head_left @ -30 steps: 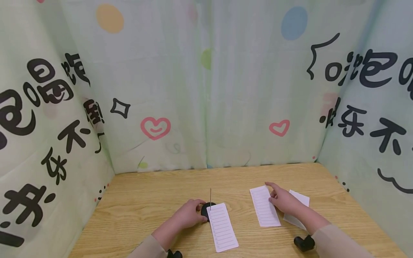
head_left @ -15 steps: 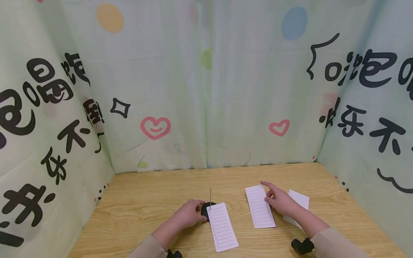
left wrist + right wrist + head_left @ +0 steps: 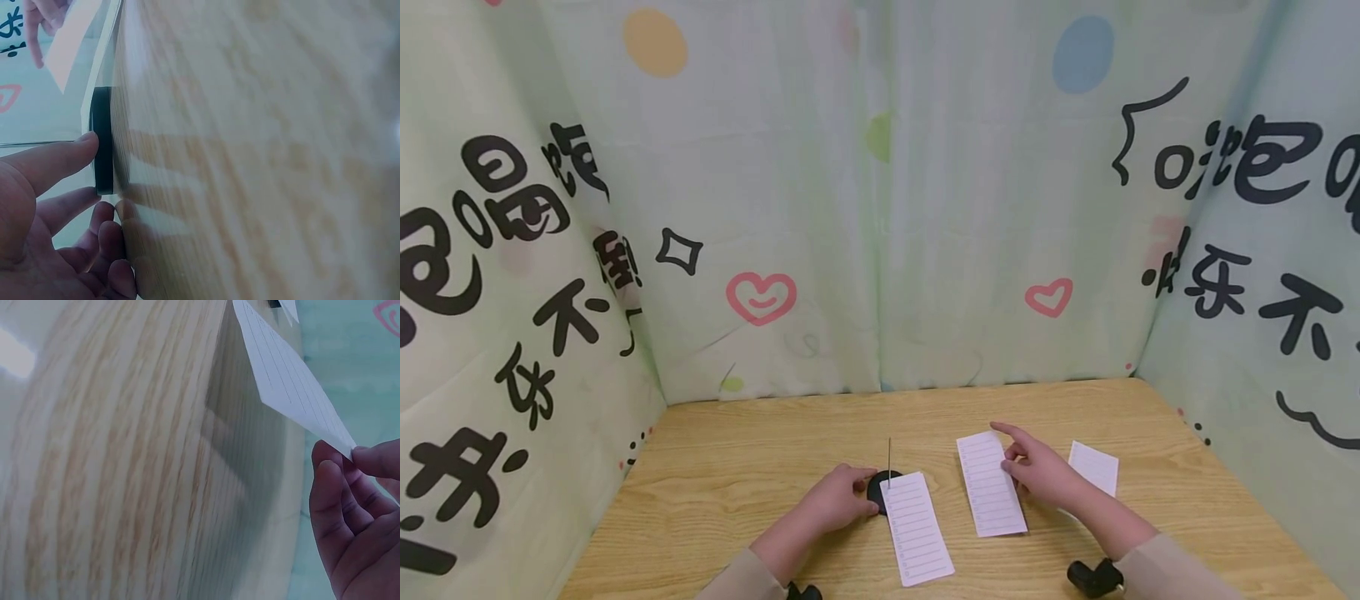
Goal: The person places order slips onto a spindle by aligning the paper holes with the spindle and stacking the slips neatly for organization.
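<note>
A bill spike stands on the table, its round black base (image 3: 876, 489) carrying a thin upright metal pin (image 3: 890, 454). My left hand (image 3: 837, 498) pinches that base at its edge; in the left wrist view the thumb and index finger lie against the black disc (image 3: 102, 140). One lined paper slip (image 3: 919, 533) is on the spike by its upper left corner and slants down toward the front. To the right, my right hand (image 3: 1039, 467) pinches another lined slip (image 3: 987, 487) by its right edge. The right wrist view shows this slip (image 3: 290, 384) raised and tilted above the wood.
More white paper (image 3: 1094, 468) lies on the wooden table (image 3: 760, 442) behind my right wrist, partly covered by the forearm. Printed curtains (image 3: 880, 250) enclose the table at the back and both sides.
My right hand has moved left with its slip, toward the spike. More of the paper lying behind it shows. The left hand and the spike have stayed in place.
</note>
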Motion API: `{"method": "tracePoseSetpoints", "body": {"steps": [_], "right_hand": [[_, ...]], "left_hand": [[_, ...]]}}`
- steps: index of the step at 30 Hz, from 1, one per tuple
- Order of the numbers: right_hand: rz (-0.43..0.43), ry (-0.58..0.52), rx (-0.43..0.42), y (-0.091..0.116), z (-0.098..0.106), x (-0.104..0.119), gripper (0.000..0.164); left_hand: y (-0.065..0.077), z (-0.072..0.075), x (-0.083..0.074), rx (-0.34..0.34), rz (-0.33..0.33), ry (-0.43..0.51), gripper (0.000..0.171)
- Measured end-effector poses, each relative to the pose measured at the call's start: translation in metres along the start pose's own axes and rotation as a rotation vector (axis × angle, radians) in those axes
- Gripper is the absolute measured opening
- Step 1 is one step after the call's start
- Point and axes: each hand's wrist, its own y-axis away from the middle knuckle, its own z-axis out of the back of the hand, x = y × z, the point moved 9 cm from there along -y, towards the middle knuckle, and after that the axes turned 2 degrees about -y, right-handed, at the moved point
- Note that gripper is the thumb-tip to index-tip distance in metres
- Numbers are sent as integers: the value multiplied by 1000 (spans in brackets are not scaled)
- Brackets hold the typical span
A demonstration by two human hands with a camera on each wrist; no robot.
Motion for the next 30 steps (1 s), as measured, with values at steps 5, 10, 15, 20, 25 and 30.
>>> {"method": "tracePoseSetpoints", "body": {"steps": [5, 10, 15, 20, 25, 30], "right_hand": [[26, -7, -1, 1, -2, 8, 58], [38, -25, 8, 2, -6, 13, 58], [61, -45, 16, 2, -8, 22, 58], [84, -73, 12, 1, -8, 32, 58], [101, -103, 13, 2, -8, 43, 58], [114, -130, 26, 4, -12, 56, 58]], "left_hand": [[0, 0, 1, -3, 7, -4, 55], [-1, -2, 1, 2, 6, -4, 55], [1, -1, -1, -2, -7, -11, 55], [0, -1, -1, -3, -4, -25, 55], [1, -2, -1, -9, -9, -45, 55], [1, -2, -2, -12, -10, -51, 55]]}}
